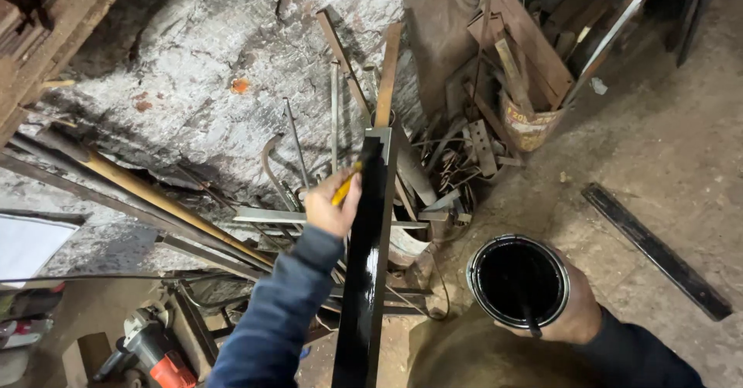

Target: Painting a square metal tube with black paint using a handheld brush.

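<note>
Against the black bar (365,264), left grip (331,206) around half-hidden brush (346,185); right (576,311) clutching paint can (518,280).

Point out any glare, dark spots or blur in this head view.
Head view: glare streaks the wet black bar below the left hand, which holds a yellow-handled brush; the paint can in the right hand is too dark to show detail inside; the top right corner falls into shadow; focus is mostly sharp.

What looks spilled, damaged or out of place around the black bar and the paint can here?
Nothing spilled. The left hand holds a yellow-handled brush against the glossy black bar; the right hand holds the open paint can level. Only the scrap metal pile behind looks jumbled.
</note>
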